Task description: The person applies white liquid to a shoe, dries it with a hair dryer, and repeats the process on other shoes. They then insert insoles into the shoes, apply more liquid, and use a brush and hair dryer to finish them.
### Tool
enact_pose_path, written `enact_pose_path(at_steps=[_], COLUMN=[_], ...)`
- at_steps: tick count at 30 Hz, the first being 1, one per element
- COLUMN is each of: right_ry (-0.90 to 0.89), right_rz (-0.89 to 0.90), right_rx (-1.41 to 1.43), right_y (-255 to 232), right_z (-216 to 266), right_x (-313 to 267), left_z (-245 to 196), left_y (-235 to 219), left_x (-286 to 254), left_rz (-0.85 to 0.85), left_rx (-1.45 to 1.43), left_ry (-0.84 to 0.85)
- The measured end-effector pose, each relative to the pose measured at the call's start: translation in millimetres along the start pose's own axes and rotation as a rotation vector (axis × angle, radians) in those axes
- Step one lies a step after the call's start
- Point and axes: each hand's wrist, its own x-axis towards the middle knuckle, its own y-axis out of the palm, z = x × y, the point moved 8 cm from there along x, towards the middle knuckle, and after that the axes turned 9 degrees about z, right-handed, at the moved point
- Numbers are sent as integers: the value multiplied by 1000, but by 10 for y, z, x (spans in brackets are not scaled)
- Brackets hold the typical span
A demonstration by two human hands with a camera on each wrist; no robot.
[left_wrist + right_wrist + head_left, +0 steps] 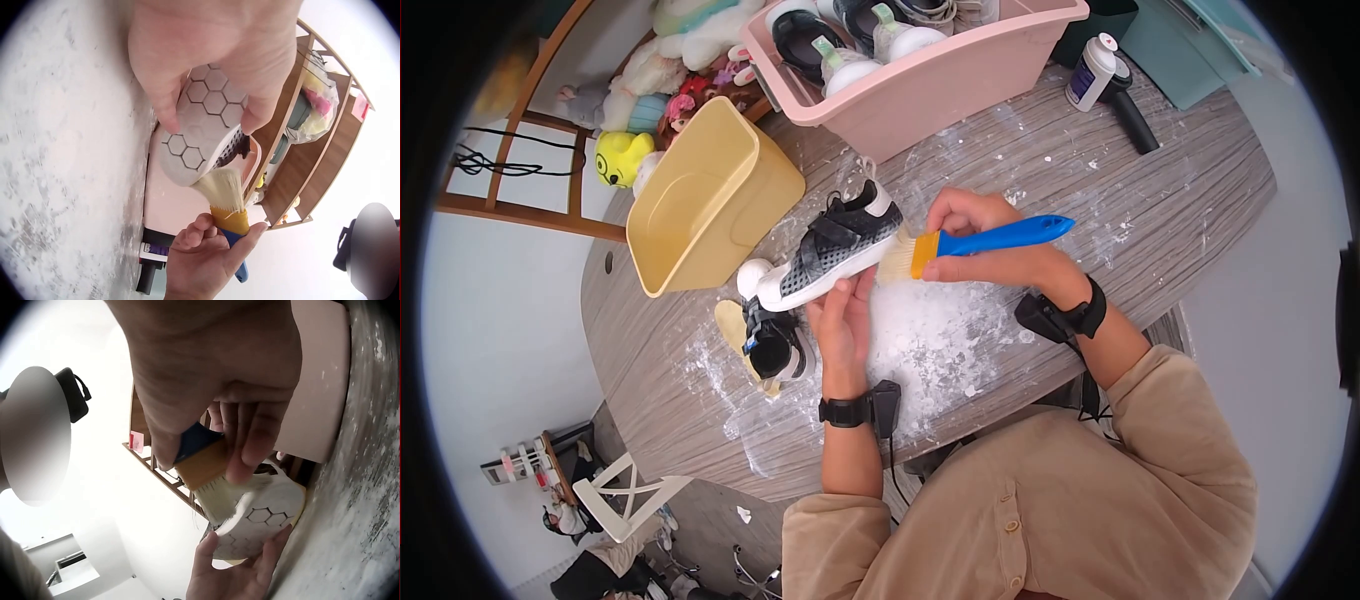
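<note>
A black shoe with a white sole (832,250) is gripped from below by the left hand (843,325), above the table. In the left wrist view, fingers and thumb clasp both sides of its hexagon-patterned sole (209,94). The right hand (1000,245) pinches a blue-handled brush (1010,236) near its yellow band. Pale bristles (220,187) touch the shoe's edge by the heel; the right wrist view also shows the bristles (219,500) against the sole's rim. Another black and white shoe (775,343) lies beside the left hand, on a yellowish insole (730,325).
White powder (940,345) covers the table's near middle. A yellow bin (775,185) stands at the left and a pink bin of shoes (940,100) at the back. At the back right are a white bottle (1090,75), a black-handled object (1135,125) and a teal bin (1175,50).
</note>
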Motion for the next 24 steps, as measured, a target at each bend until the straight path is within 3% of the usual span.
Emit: enact_pose_path(at_steps=[9, 12, 18, 24], right_ry=[-8, -74, 32, 81], right_rz=[60, -42, -345, -353], right_rx=[-12, 107, 109, -87], right_y=[38, -34, -341, -351], right_z=[36, 40, -87, -93], right_x=[-11, -22, -67, -41], left_z=[-6, 1, 45, 53], left_y=[27, 25, -92, -86], left_x=[-8, -2, -14, -32], left_rz=[-6, -4, -11, -12], left_rx=[10, 7, 52, 4], left_ry=[-3, -6, -38, -65])
